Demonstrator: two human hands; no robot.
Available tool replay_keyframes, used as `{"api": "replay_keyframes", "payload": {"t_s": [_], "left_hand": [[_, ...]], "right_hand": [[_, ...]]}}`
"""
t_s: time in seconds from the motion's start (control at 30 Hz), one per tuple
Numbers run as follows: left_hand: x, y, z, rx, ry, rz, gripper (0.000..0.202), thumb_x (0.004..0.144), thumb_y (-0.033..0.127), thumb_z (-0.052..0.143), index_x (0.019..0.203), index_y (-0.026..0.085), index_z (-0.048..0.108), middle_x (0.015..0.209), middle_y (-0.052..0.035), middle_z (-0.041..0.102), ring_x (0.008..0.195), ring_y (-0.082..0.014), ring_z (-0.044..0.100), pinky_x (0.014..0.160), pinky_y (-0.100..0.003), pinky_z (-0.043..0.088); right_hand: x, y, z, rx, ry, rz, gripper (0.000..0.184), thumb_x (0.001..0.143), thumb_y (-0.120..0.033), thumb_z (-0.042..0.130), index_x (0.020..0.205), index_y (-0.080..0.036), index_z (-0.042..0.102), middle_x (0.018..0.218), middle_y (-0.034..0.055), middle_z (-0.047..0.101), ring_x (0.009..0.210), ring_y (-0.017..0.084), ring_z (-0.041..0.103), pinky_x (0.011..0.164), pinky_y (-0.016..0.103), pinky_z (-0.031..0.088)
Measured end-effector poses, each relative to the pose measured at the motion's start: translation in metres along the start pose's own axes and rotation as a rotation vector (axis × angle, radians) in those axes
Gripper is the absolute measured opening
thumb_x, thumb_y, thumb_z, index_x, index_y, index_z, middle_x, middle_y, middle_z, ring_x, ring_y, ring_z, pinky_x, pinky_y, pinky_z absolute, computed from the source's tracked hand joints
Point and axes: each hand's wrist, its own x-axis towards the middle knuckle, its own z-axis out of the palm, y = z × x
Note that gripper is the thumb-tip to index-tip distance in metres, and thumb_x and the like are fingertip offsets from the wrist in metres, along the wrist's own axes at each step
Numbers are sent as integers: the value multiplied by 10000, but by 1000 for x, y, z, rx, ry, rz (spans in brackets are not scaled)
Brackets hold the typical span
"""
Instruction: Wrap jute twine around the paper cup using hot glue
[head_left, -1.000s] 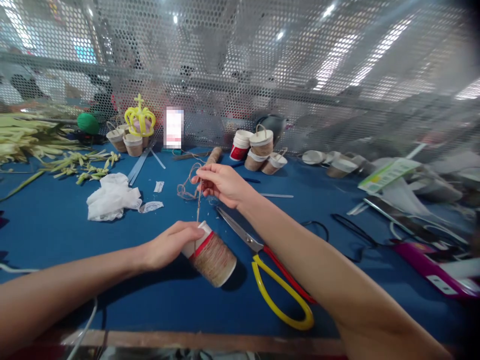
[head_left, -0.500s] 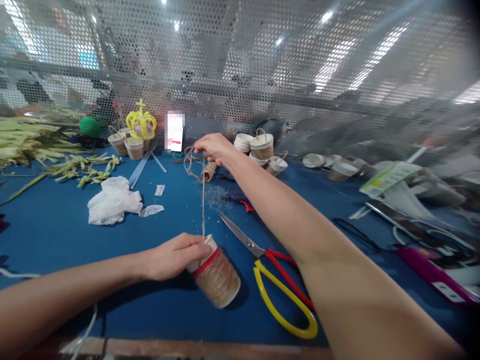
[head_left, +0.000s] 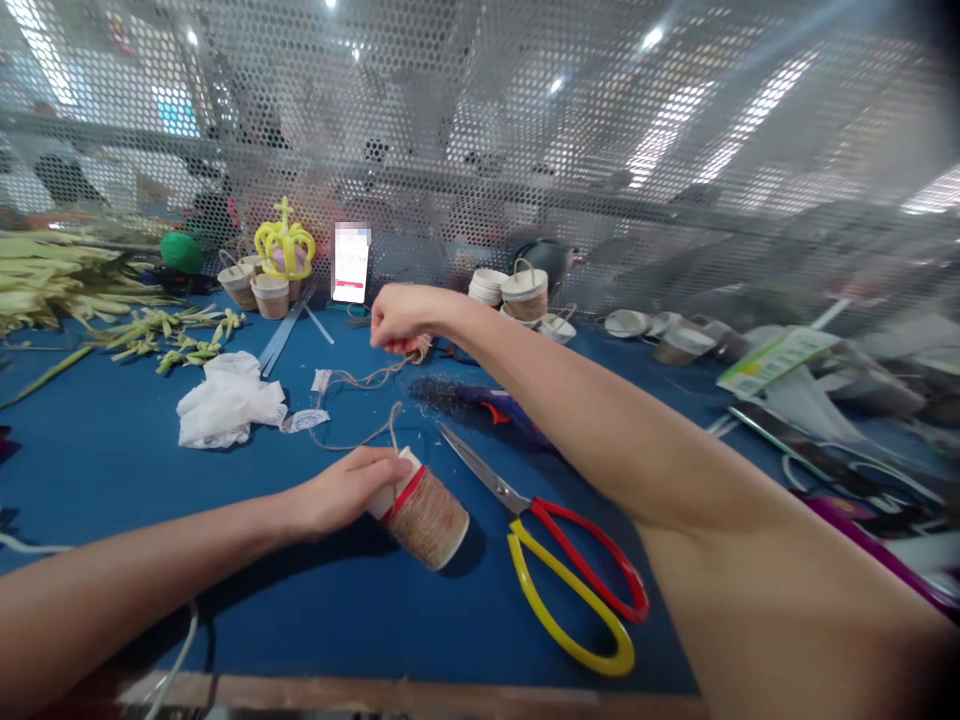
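Observation:
My left hand (head_left: 352,490) grips a paper cup (head_left: 427,520) by its white rim end, thumb on top. The cup lies tilted, with brown twine wound round its body and a red band near the rim. A loose strand of twine (head_left: 360,443) rises from the rim, curves left over the table and runs back to a twine roll (head_left: 421,350). My right hand (head_left: 401,318) is closed just above the roll; its palm side is hidden. Scissors (head_left: 510,495) with one red and one yellow handle lie right of the cup.
A dark blue tool with a red trigger (head_left: 495,412) lies under my right forearm. Crumpled white cloth (head_left: 229,400) is on the left. Small cups, a yellow crown (head_left: 285,245) and a phone (head_left: 350,265) stand along the perforated metal screen (head_left: 420,120).
The strand, taut and upright between my hands before, now lies slack on the table. My right hand has lowered and curled into a fist. The cup has shifted slightly up and left.

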Motion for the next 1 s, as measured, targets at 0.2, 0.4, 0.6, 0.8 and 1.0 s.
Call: {"api": "replay_keyframes", "payload": {"t_s": [0.2, 0.4, 0.6, 0.8, 1.0], "left_hand": [[3, 0, -4, 17, 117, 73, 261, 739, 339, 486, 730, 104, 600, 673, -13, 599, 621, -126, 496, 600, -222, 356], [4, 1, -5, 168, 240, 139, 343, 777, 412, 430, 742, 106, 580, 708, -23, 599, 662, -148, 512, 623, -241, 379], [0, 6, -5, 421, 178, 204, 343, 813, 407, 378, 799, 127, 575, 787, -34, 613, 745, -158, 533, 687, -247, 402], [-2, 15, -8, 559, 180, 226, 327, 810, 387, 382, 773, 135, 586, 781, -30, 630, 753, -166, 542, 684, -246, 417], [-2, 22, -11, 508, 193, 142, 323, 791, 393, 418, 779, 134, 609, 807, -36, 646, 779, -171, 558, 720, -255, 417]], "right_hand": [[-50, 12, -7, -50, 16, -216, 108, 728, -222, 574, 748, -120, 603, 645, 54, 629, 542, 132, 579, 443, 227, 436], [-117, 59, 4, -255, 127, -128, 224, 780, -359, 501, 776, -168, 619, 740, 30, 669, 652, 136, 594, 575, 224, 418], [-127, 128, -1, -456, 317, 290, 229, 776, -337, 491, 748, -155, 627, 726, 82, 672, 672, 197, 603, 557, 250, 370], [-112, 158, 9, -352, 251, 338, 58, 658, -189, 600, 654, -133, 613, 723, 97, 668, 662, 206, 603, 550, 245, 365], [-122, 149, 11, -108, 345, 364, 276, 709, -217, 552, 958, -96, 545, 788, 98, 655, 588, 148, 594, 517, 225, 415]]}}
